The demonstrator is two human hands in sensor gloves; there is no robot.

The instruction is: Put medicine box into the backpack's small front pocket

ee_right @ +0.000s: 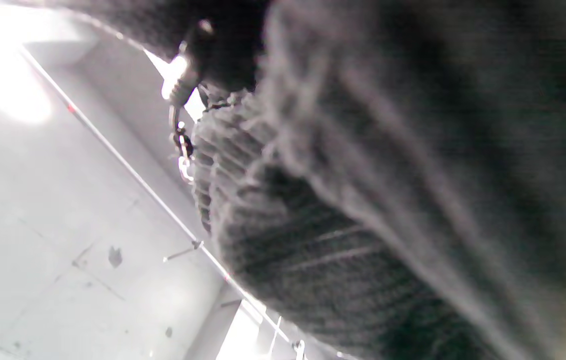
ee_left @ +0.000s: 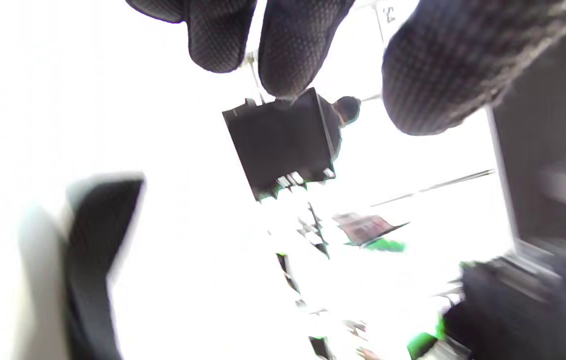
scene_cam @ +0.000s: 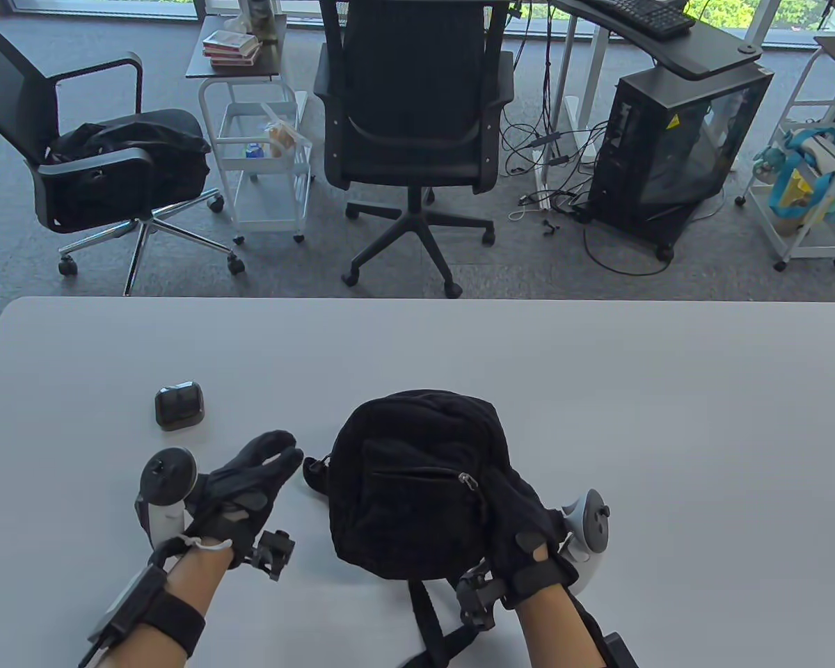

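Black backpack (scene_cam: 417,487) lies flat mid-tabletop (scene_cam: 668,431), front pocket (scene_cam: 417,497) facing up — and its zipper looks closed, the pull (scene_cam: 467,481) sitting at the right end. Right hand (scene_cam: 522,529) rests on the bag's right side, fingers flat against the fabric and holding nothing; the right wrist view is just blurred black cloth up close. Left hand (scene_cam: 247,487) hovers left of the bag, palm empty, fingers loosely apart, not touching anything. The medicine box? The only candidate is a small dark box (scene_cam: 179,406) well apart from the bag at upper left, standing alone on the tabletop — I can't read any label, so that's a guess.

Risks from here, as I judge them: 1 hand tugging that zipper could drag the soft bag sideways unless the other pins it. The pocket mouth looks narrow, so the box could snag on the opening or slip into the wrong compartment. And a hurried reach could knock the box further away.
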